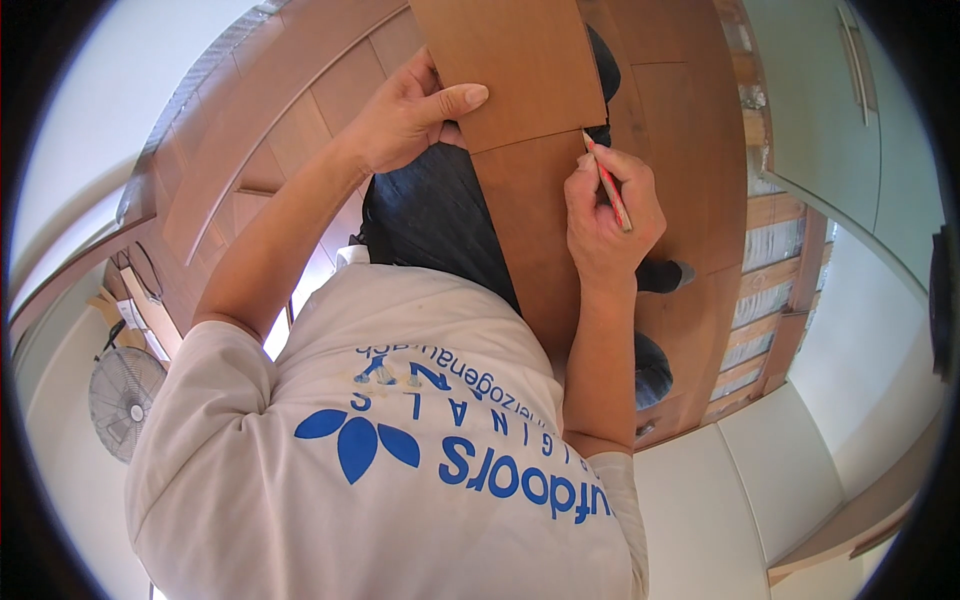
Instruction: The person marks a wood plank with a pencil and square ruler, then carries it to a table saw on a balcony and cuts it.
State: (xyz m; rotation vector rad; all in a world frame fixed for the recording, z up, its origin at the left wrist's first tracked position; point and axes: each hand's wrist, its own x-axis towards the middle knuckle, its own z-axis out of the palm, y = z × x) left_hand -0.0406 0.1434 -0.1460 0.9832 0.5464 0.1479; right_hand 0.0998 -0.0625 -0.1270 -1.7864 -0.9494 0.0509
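My left hand (425, 110) grips the left edge of a brown wooden board (520, 70), thumb on its top face, other fingers curled at the edge. The board lies over another brown board (520, 210), its lower edge crossing that one. My right hand (610, 200) is closed round a red pencil (608, 185), whose tip touches near the upper board's lower right corner. Both boards lie across my dark-trousered legs (420, 210).
Wooden flooring planks (680, 150) surround me, with slatted battens (770, 280) over wrapped material at right. A pale green cabinet (830, 100) stands upper right, white panels (770, 480) lie lower right, and a standing fan (125, 395) is at left beside a cable (150, 280).
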